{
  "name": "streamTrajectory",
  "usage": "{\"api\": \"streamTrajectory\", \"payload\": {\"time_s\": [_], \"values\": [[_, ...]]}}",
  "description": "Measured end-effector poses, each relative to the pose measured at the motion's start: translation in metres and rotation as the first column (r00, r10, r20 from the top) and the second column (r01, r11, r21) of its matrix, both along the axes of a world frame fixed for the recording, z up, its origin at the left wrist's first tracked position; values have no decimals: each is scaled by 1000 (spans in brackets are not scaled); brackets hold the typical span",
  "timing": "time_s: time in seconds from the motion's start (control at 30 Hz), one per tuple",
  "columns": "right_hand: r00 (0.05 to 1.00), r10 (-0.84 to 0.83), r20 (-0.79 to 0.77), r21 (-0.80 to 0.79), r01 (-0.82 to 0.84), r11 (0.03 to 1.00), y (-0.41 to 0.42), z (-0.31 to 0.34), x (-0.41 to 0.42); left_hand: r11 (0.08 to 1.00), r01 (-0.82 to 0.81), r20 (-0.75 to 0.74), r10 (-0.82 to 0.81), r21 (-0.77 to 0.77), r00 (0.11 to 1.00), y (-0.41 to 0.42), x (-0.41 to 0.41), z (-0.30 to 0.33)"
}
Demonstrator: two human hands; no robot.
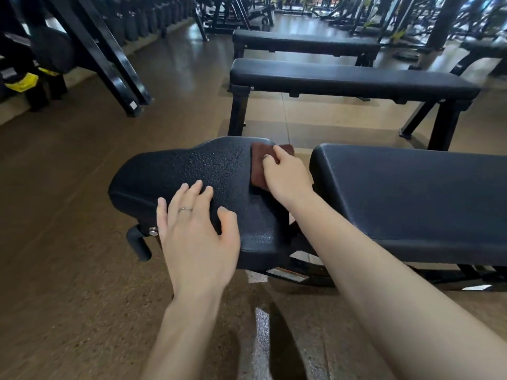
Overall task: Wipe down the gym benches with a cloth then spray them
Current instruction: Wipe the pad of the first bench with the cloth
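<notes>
Wiping stage: seat pad beaded with droplets, cloth work unfinished; back pad and two far benches look untouched; no spray bottle in view
Left hand: flat, fingers spread, bracing on seat pad; holds nothing
Right hand: fingers curled, pressing brown cloth onto seat pad's inner end

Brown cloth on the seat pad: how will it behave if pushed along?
The cloth probably is limp: it bunches under the right hand. It looks light, so it should slide with the fingers. Droplets on the seat pad suggest it will drag damp rather than glide.
</notes>
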State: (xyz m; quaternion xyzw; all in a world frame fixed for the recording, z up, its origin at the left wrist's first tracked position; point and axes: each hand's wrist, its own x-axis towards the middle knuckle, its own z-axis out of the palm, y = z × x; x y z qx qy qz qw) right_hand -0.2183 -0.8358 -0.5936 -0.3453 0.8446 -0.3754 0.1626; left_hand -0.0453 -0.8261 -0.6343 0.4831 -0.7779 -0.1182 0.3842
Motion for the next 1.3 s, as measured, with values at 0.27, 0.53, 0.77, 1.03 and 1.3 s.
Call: {"api": "streamTrajectory", "payload": {"time_s": [0.27,0.53,0.77,1.03,1.3], "values": [[999,9,-46,-55,-12,998,61,-11,50,999,-3,-177,-5,-48,984,0,-6,-7],[987,70,-145,-43,-77,996,66,-8,50,998,31,-146,-39,-57,988,-4,-3,-5],[941,182,-284,160,-141,977,-11,0,-2,991,-30,-169,52,134,984,-9,13,0],[671,500,-547,283,-414,865,-40,4,20,914,-11,-334,159,405,929,-24,27,2],[545,610,-575,242,-599,763,21,10,44,915,21,-429,169,403,887,-27,18,-2]]}}
